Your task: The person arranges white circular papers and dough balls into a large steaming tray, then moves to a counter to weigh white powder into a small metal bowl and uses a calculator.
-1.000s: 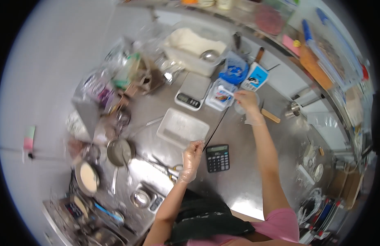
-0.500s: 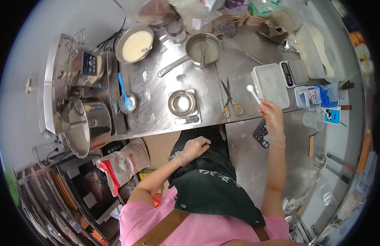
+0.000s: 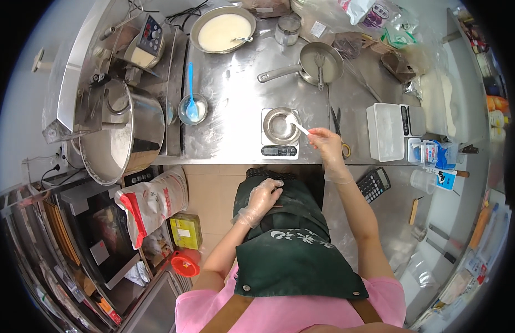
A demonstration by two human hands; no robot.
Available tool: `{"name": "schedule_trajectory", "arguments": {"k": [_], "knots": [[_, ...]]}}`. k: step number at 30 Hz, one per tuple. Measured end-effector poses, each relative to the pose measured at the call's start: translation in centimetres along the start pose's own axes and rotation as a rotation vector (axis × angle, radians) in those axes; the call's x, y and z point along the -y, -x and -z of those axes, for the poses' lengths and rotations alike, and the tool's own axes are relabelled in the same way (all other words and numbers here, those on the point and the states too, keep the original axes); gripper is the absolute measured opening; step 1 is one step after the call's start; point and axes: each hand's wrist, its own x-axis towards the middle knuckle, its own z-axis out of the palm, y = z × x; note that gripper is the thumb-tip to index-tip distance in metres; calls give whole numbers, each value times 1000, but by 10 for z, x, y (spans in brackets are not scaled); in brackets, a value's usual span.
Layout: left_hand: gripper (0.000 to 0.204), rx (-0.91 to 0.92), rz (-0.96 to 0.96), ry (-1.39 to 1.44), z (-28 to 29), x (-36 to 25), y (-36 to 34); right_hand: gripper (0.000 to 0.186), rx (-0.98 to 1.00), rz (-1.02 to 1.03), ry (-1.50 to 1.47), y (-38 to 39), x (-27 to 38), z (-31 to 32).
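Note:
My right hand (image 3: pixel 328 149), in a clear glove, pinches the handle of a small white spoon (image 3: pixel 297 126) with white powder in its bowl. The spoon's head is over the right rim of a small steel bowl (image 3: pixel 280 133). That bowl sits on a digital scale (image 3: pixel 279 151) near the table's front edge. My left hand (image 3: pixel 262 201), also gloved, rests curled in front of the dark green apron (image 3: pixel 299 261), and nothing shows in its fingers. Black-and-yellow scissors (image 3: pixel 345 149) lie just beyond my right hand, partly hidden by it.
A saucepan (image 3: pixel 334 69) with a whisk and a wide bowl of pale liquid (image 3: pixel 223 32) stand behind. To the left are a small bowl with a blue spatula (image 3: pixel 191 109) and a mixer bowl (image 3: pixel 124 145). A white rectangular tub (image 3: pixel 386 139) and a calculator (image 3: pixel 374 185) lie to the right.
My right hand has carried the white spoon left, from beside the rectangular tub to the steel bowl on the scale. My left hand stays in front of the apron. The view has shifted.

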Motion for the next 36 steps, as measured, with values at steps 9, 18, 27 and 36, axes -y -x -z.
{"name": "schedule_trajectory", "arguments": {"k": [9,18,27,36], "knots": [[17,-67,46,54,11,14,14,10,-245,831,908,-3,-21,-27],[17,-146,40,93,12,21,23,13,-176,1273,1172,-5,-31,-28],[16,-161,41,134,13,15,24,22,-164,1352,1167,-3,-29,-26],[16,-183,0,96,9,19,25,25,-149,1312,1141,1,-23,-28]]}}
